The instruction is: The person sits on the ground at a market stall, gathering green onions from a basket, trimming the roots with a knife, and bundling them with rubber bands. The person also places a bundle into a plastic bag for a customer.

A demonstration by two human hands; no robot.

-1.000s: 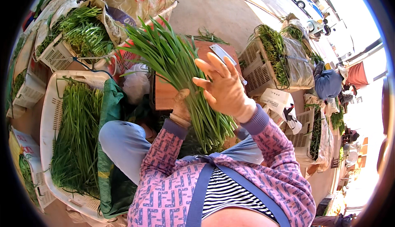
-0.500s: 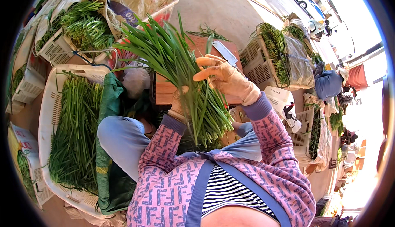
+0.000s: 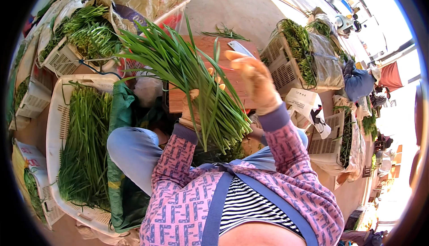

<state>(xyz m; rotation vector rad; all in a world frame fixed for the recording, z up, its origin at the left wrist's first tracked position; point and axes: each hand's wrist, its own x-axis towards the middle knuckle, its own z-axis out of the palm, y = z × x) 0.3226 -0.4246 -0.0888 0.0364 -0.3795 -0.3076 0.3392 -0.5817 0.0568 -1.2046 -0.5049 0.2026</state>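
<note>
A thick bunch of garlic chives (image 3: 192, 78) lies slantwise in my gloved left hand (image 3: 191, 112), whose fingers wrap round it from beneath. The leafy tips point to the far left; the pale cut ends hang toward my lap at the right. My gloved right hand (image 3: 257, 85) is raised just right of the bunch, apart from it, fingers stretched out and somewhat blurred. Beneath and beyond the bunch is a wooden board (image 3: 232, 74). A broad metal blade (image 3: 240, 48) lies on its far right part, and the right hand partly covers it.
At my left stands a white crate (image 3: 53, 156) of long chives, beside a green sheet (image 3: 120, 156). Another filled crate (image 3: 60, 60) is farther left. More crates (image 3: 283, 69) of greens stand right, near a white bag (image 3: 306, 103). Loose chives (image 3: 225, 33) lie beyond the board.
My right hand has moved away from the bunch to the right, its fingers now straighter. The bunch has shifted slightly left, still in my left hand.
</note>
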